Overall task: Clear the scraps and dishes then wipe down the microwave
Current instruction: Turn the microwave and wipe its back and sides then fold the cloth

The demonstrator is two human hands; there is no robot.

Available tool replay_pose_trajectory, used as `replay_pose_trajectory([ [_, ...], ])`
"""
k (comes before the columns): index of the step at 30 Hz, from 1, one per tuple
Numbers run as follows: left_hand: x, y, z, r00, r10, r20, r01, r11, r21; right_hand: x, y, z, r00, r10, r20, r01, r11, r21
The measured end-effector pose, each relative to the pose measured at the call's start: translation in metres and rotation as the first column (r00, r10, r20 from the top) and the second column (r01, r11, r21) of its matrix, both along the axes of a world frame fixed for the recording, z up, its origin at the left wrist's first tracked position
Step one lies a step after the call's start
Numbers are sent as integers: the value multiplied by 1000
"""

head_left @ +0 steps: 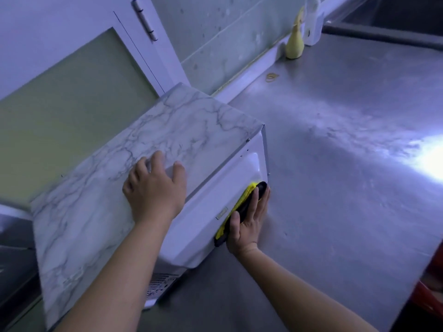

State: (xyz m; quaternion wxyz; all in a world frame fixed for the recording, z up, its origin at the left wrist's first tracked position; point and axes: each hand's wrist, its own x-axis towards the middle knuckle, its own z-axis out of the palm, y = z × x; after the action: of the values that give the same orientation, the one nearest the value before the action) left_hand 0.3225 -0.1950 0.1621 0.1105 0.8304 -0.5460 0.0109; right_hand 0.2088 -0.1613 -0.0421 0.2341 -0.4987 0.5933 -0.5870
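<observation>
Both hands engaged: my left hand (pixel 153 185) flat atop the microwave (pixel 172 121), my right hand (pixel 249 224) gripping the pad (pixel 241 201); hard sideways strokes could shift the microwave.

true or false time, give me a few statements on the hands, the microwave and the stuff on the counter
1. The left hand rests on top of the microwave. True.
2. The right hand holds a red sponge. False: it holds a yellow and black pad.
3. The pad is against the microwave's white side. True.
4. A rubber band lies on the microwave. False: it lies on the counter, near the wall.
</observation>
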Motion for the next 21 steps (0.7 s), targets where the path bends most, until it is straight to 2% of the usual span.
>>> replay_pose_trajectory([
  [4,-1,-1,1,1000,14,1,-14,1000,0,10,7,11,965,-72,254,34,988,152],
  [6,-1,-1,1,1000,16,1,-16,1000,3,14,6,23,871,-148,468,1,954,299],
  [7,-1,0,2,1000,17,0,-17,1000,2,13,5,29,784,-193,590,-51,927,371],
  [8,-2,0,2,1000,18,0,-18,1000,1,10,3,35,652,-238,720,-125,903,412],
  [9,-2,0,2,1000,18,0,-18,1000,-1,6,2,39,515,-271,813,-192,888,417],
  [10,-2,-1,2,1000,19,0,-19,1000,-1,2,2,41,431,-286,856,-240,878,415],
  [11,-2,-2,2,1000,21,-2,-21,1000,1,-1,2,42,423,-279,862,-274,868,415],
  [15,-3,-1,3,1000,22,-2,-22,1000,7,7,30,58,513,-240,824,-380,797,469],
  [19,-1,-2,2,1000,25,-10,-25,1000,6,20,60,74,434,-256,864,-555,679,480],
  [21,-1,-3,1,1000,23,-10,-23,1000,6,14,73,78,359,-353,864,-647,572,503],
])
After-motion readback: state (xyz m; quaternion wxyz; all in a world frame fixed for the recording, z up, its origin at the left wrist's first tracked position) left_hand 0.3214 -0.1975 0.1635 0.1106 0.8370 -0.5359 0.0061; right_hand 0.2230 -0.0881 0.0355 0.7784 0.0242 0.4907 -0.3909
